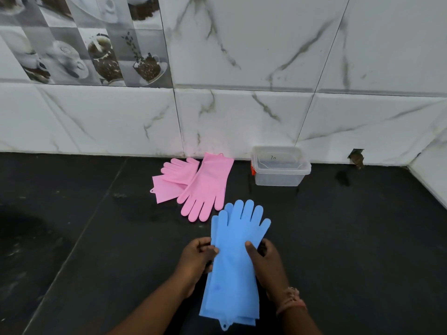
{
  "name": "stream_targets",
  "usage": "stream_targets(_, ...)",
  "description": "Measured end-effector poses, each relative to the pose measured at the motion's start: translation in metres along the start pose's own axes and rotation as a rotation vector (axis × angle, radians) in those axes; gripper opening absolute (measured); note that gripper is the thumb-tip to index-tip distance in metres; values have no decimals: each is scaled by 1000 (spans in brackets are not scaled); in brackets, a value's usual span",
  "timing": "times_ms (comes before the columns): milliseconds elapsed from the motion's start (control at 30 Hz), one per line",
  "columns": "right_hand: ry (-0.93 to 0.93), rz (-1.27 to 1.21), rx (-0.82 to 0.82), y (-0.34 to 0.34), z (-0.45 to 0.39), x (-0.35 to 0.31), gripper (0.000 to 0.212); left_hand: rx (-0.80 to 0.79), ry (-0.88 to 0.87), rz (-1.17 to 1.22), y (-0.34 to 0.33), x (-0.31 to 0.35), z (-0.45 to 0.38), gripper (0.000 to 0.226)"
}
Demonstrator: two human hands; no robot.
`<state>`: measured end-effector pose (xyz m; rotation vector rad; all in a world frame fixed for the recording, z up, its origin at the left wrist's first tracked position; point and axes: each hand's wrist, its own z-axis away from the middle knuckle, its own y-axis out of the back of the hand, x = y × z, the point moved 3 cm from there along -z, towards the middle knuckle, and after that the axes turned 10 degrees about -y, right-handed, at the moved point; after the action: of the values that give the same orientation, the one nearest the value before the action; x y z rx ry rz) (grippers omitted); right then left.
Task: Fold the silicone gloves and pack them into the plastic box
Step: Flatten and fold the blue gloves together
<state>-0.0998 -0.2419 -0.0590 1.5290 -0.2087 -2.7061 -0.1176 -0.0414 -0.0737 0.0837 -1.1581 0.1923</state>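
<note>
Clear plastic box (280, 168) sits lidless, while both hands' grip pinches the stacked blue gloves (235, 259).

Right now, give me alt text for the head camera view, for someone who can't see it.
Both hands, left hand and right hand, grip a stacked pair of blue gloves over a dark counter. Behind lie two pink gloves and an open clear plastic box against the marble-tiled wall.

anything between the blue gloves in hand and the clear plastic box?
Head view: only bare black countertop lies between the stacked blue silicone gloves and the clear plastic box. The pink silicone gloves lie left of that stretch.
</note>
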Motion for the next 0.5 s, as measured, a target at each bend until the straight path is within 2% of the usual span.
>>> stream_targets(133, 45, 6, -74, -5, -3, -4, 33, -64, -38, -53, -10, 3, 0, 35)
stream_targets(267, 51, -117, -91, -6, -10, -1, 43, -50, -74, -137, -21, 9, -1, 20)
stream_targets(400, 48, -281, -171, -9, -13, 6, 46, -32, -140, 1, -20, 13, -1, 34)
stream_targets(500, 81, -291, -213, -14, -15, 9, 46, -2, -190, 30, -19, 8, 4, 43)
